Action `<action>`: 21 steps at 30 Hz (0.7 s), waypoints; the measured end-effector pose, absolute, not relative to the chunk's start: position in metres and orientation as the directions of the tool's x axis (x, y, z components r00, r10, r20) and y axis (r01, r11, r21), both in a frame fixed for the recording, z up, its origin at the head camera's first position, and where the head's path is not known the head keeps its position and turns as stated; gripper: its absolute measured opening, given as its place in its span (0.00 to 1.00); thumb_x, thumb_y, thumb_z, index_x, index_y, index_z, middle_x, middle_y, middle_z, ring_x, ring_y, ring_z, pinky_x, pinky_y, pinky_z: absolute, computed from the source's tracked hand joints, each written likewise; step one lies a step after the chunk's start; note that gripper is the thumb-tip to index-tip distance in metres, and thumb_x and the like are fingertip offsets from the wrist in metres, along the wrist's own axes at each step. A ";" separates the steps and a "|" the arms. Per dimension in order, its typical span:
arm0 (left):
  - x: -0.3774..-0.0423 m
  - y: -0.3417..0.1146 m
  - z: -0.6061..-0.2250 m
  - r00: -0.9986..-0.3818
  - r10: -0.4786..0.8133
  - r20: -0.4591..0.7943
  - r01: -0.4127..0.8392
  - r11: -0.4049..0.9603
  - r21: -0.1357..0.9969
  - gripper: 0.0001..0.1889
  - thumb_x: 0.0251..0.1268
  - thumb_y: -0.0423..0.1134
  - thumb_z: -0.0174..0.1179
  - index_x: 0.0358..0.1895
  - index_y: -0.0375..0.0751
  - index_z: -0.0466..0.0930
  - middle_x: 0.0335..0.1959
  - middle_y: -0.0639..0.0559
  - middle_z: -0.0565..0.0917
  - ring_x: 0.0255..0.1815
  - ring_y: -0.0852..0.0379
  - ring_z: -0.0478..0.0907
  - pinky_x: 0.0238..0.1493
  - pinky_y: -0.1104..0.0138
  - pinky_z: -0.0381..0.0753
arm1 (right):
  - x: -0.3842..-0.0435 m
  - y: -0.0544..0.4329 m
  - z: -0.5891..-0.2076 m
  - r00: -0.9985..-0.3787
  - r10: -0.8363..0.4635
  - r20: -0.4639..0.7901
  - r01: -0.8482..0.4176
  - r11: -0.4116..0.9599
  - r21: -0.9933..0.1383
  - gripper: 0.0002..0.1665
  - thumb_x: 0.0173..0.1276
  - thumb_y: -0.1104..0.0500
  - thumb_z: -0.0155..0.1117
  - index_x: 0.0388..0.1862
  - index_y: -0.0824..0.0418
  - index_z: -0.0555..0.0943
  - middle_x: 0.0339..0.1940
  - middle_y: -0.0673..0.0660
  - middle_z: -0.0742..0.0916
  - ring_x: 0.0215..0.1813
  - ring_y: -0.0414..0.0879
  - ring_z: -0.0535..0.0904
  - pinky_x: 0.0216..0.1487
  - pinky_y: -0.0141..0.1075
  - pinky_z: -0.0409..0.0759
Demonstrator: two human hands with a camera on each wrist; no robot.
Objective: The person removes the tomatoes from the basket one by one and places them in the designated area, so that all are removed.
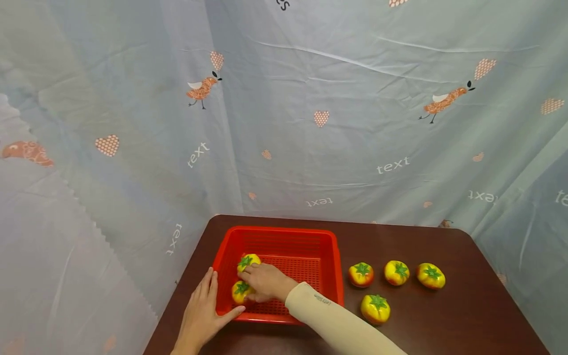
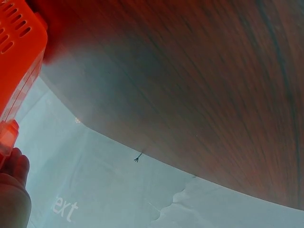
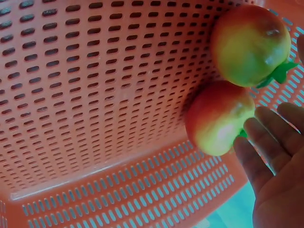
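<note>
Inside a red plastic basket (image 1: pixel 326 266), two yellow-and-red artificial fruits with green star-shaped leaves lie along the left side: the farther fruit (image 1: pixel 249 259) and the nearer fruit (image 1: pixel 240 294). My right hand (image 1: pixel 267 282) reaches in over them. In the right wrist view its fingers are fairly straight, fingertips right at the leaves of one fruit (image 3: pixel 221 118); another fruit (image 3: pixel 249 45) sits against it near the thumb. At the basket's front left corner rests my left hand (image 1: pixel 201 308), thumb stretched over the front rim and fingers along the left rim. The left wrist view catches only part of it.
Right of the basket on the dark brown table (image 1: pixel 426 320) stand several more such fruits: a front fruit (image 1: pixel 375 309), a redder fruit (image 1: pixel 361 274), a yellow fruit (image 1: pixel 397 272) and a far-right fruit (image 1: pixel 431 276). A patterned grey-blue cloth (image 1: pixel 284 133) hangs behind and beside the table.
</note>
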State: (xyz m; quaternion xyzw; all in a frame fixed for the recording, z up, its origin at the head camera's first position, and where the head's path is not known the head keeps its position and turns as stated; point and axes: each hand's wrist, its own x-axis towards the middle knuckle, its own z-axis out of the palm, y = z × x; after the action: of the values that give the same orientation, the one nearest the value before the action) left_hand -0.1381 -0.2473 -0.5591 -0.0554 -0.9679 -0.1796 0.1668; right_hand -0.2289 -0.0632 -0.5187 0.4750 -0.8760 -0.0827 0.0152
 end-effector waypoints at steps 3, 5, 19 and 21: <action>-0.138 -0.247 -0.559 -0.933 0.050 0.358 0.174 0.930 0.325 0.58 0.48 0.70 0.66 0.71 0.23 0.60 0.74 0.31 0.60 0.68 0.32 0.65 0.62 0.37 0.68 | -0.229 -0.068 -0.522 -0.548 -0.833 -0.076 -0.832 0.533 0.157 0.36 0.64 0.37 0.65 0.68 0.49 0.72 0.64 0.46 0.79 0.66 0.38 0.74 0.66 0.31 0.73; -0.139 -0.247 -0.560 -0.929 0.055 0.365 0.180 0.931 0.318 0.58 0.48 0.70 0.66 0.70 0.23 0.61 0.74 0.31 0.60 0.68 0.32 0.65 0.61 0.37 0.69 | -0.229 -0.071 -0.523 -0.545 -0.834 -0.088 -0.834 0.528 0.160 0.35 0.64 0.38 0.65 0.68 0.49 0.73 0.64 0.45 0.79 0.66 0.38 0.74 0.66 0.31 0.73; -0.140 -0.246 -0.562 -0.925 0.062 0.374 0.184 0.935 0.303 0.58 0.48 0.70 0.65 0.70 0.23 0.61 0.73 0.31 0.60 0.68 0.33 0.65 0.62 0.38 0.69 | -0.228 -0.082 -0.530 -0.545 -0.832 -0.102 -0.836 0.530 0.145 0.30 0.62 0.41 0.68 0.63 0.47 0.77 0.55 0.43 0.82 0.57 0.34 0.78 0.57 0.27 0.78; -0.140 -0.247 -0.561 -0.923 0.062 0.380 0.185 0.937 0.297 0.58 0.48 0.70 0.66 0.70 0.23 0.61 0.73 0.31 0.61 0.68 0.33 0.65 0.62 0.38 0.69 | -0.227 -0.084 -0.531 -0.545 -0.832 -0.100 -0.836 0.532 0.134 0.29 0.62 0.41 0.68 0.61 0.47 0.77 0.53 0.43 0.82 0.55 0.34 0.78 0.55 0.27 0.79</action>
State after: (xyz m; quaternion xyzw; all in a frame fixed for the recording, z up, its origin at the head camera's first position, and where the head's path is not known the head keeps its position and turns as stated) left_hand -0.1395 -0.2471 -0.5612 -0.0639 -0.9664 -0.1660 0.1854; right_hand -0.2273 -0.0843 -0.5309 0.4768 -0.8750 -0.0829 -0.0118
